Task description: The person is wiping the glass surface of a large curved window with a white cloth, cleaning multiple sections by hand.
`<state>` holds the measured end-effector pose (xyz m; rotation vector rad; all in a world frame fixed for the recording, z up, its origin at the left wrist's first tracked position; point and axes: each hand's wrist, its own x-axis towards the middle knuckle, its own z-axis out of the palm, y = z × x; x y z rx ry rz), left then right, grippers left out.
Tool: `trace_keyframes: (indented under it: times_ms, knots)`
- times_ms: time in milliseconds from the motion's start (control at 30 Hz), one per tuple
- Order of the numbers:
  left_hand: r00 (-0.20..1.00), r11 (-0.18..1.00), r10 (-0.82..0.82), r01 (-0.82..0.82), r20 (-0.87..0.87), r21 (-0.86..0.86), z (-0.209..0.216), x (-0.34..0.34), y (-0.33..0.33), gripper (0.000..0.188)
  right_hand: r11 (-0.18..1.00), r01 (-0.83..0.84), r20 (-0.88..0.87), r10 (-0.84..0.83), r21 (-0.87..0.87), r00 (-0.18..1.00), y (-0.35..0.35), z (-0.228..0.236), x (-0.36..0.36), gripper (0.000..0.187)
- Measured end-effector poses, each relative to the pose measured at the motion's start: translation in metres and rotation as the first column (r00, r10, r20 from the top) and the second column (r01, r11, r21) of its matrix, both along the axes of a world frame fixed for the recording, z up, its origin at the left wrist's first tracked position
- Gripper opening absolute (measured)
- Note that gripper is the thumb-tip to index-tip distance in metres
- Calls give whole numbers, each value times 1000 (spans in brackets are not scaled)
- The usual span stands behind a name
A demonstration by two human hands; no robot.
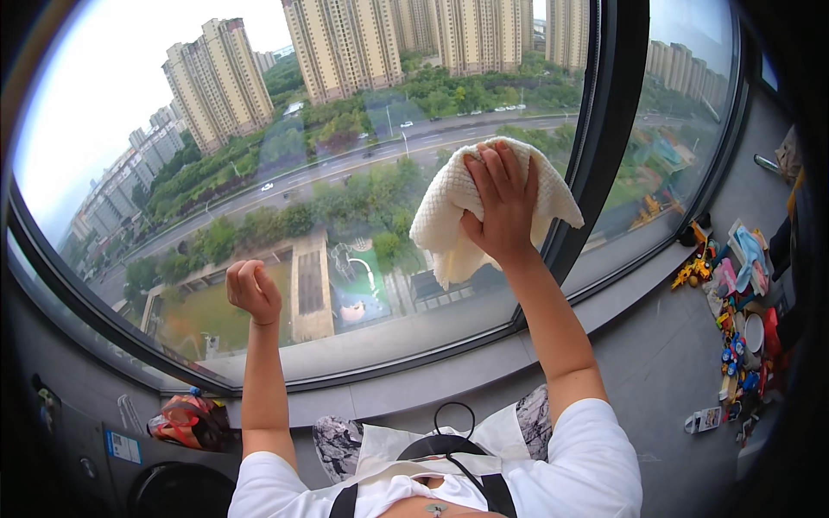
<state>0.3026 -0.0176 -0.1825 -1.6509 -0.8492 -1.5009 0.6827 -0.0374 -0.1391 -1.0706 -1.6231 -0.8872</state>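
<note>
Right grip (pixel 503 200): spread flat, palm down, fingers long and slightly parted, not curled round anything. White textured cloth (pixel 442 220) lay directly beneath it, apparently pressed against the window pane (pixel 389 186). Cloth rumpled, no firm long axis; spread a little wider crosswise than up and down. More of it showed left of the palm; lower edge hung loose.

Key relation: the cloth's right corner reached the dark upright post (pixel 615 112), so rightward room looked nearly used up. Bare glass lay leftward and above, probably the freer side.

Left grip (pixel 254 289): curled into a loose fist, nothing visible in it, well apart from the cloth to its lower left. Contact with glass: could not tell. Right hand was plainly the nearer.

Further out: lower frame bar (pixel 414 367) bounded the pane beneath both hands, grey ledge (pixel 449 383) below that. Past the post, a second pane (pixel 665 164); toys (pixel 734 345) littered the floor far right.
</note>
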Motion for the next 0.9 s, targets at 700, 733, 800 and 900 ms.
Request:
trace_keyframes:
  times_ms: [700,733,800,900]
  knots:
    - [998,998,55,-55,-13,24,-3,-2,4,7,999,-9,-10,10,46,1000,1,18,34,67]
    - [998,998,58,-58,-8,17,-3,-2,3,7,998,37,-2,-37,48,999,-1,25,31,67]
    - [998,998,57,-57,-16,20,-3,-3,2,4,996,89,10,-89,26,996,-2,28,29,66]
    - [998,998,62,-62,-10,10,-7,-7,2,6,995,95,21,-95,-31,995,-8,13,27,66]
